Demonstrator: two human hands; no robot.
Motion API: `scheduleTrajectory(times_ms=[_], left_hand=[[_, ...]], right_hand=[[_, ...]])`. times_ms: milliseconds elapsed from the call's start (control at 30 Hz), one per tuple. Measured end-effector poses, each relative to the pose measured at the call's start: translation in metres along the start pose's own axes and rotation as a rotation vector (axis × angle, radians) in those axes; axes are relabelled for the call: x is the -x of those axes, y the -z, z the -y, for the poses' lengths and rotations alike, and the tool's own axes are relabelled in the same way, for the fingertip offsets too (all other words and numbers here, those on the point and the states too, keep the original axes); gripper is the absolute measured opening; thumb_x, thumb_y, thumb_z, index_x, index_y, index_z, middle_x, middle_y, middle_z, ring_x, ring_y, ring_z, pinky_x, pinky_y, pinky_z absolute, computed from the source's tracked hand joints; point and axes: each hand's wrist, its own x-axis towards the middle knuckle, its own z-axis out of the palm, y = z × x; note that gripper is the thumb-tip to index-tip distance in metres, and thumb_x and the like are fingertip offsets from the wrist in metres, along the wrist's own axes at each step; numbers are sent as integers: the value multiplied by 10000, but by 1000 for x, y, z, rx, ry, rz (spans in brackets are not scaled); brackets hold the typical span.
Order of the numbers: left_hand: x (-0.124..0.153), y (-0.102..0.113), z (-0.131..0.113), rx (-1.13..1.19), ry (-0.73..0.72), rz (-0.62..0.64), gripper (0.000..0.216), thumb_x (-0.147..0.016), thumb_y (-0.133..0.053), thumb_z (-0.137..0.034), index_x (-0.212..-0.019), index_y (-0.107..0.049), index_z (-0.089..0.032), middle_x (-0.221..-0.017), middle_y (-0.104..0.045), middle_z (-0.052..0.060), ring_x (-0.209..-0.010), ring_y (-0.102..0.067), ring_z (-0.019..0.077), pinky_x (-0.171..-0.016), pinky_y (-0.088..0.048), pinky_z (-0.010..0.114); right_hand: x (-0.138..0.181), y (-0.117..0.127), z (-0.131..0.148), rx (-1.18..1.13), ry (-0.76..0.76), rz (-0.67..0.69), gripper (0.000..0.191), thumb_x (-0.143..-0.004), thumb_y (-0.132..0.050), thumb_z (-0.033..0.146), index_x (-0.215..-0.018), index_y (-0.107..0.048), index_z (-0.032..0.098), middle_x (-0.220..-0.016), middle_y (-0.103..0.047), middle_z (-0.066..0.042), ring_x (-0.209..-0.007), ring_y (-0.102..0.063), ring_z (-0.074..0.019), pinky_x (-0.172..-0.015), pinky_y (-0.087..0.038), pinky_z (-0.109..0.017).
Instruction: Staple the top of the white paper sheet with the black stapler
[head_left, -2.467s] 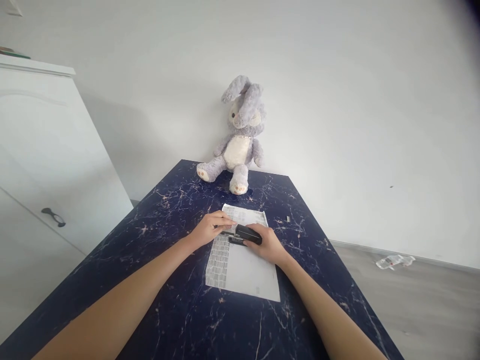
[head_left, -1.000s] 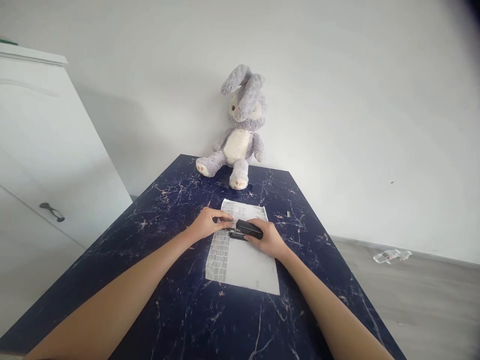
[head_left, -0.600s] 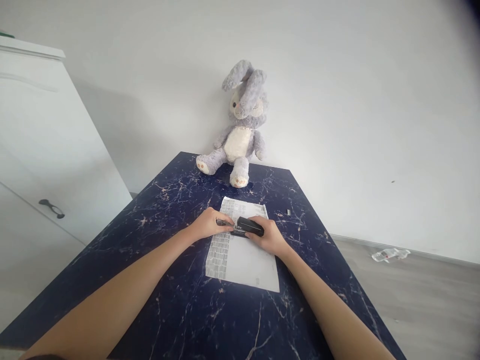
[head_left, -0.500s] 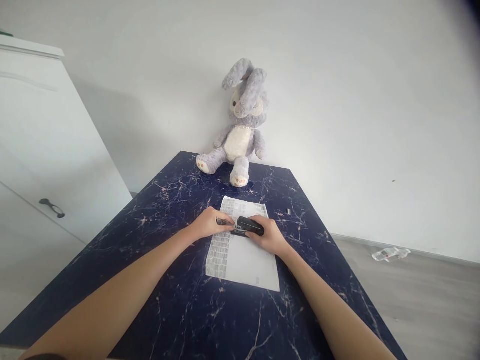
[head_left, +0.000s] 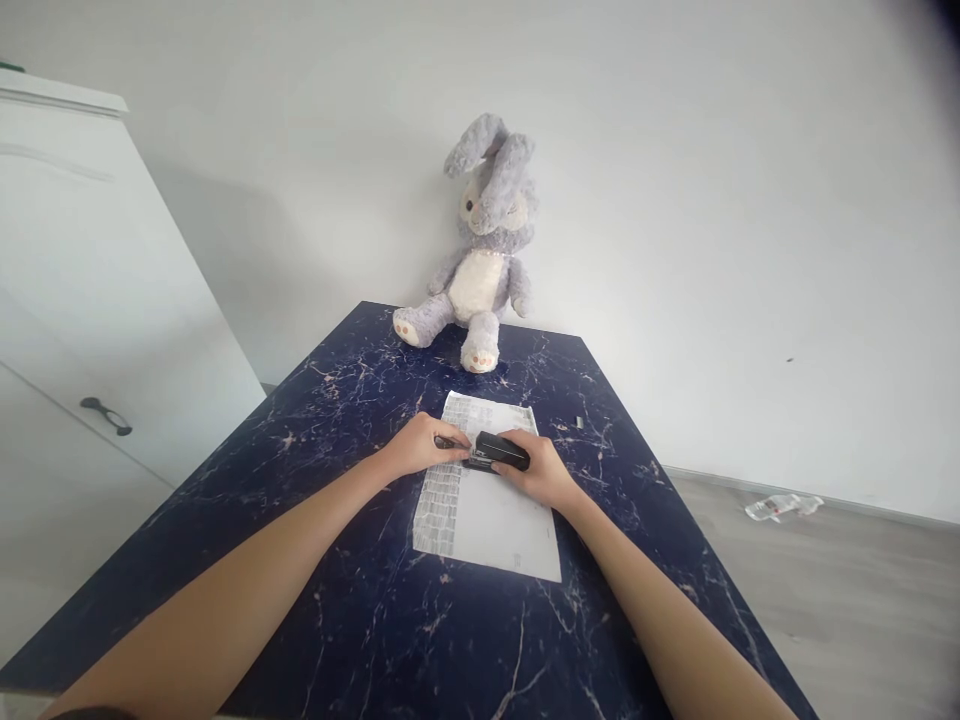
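One stapler (head_left: 501,450) was mid-frame in the head view, over paper (head_left: 502,525) on the table (head_left: 360,600). The right hand (head_left: 541,468) had its fingers wrapped round it; the left hand (head_left: 420,443) had narrow fingers at its left end, their hold unclear. One rabbit (head_left: 478,280) sat upper centre.

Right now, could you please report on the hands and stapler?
Right hand gripping black stapler; left hand at its other end; printed paper beneath.
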Motion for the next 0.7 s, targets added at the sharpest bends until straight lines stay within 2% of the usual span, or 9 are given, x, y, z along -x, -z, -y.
scheduleTrajectory(times_ms=[200,433,700], left_hand=[[0,0,-1,-29,7,15,153,-847,-770,-318,-964,-835,-245,-952,-809,26,-861,-768,214,-812,-573,275],[-1,-1,3,-56,-75,8,154,-868,-760,-301,-994,-836,-260,-968,-810,23,-878,-778,205,-836,-575,261],[-1,1,3,-49,19,20,179,-877,-760,-351,-1018,-832,-269,-1015,-806,12,-943,-770,207,-853,-577,266]], right_hand=[[0,0,0,-14,-8,3,282,-863,-737,283,-1134,-675,237,-1040,-734,-51,-913,-688,-229,-804,-522,-356],[0,2,-2,-29,-34,-33,267,-842,-754,272,-1098,-697,221,-1008,-743,-50,-885,-695,-222,-796,-533,-341],[1,7,-4,-88,-81,-72,264,-812,-774,271,-1064,-724,210,-967,-751,-39,-833,-688,-212,-755,-514,-319]])
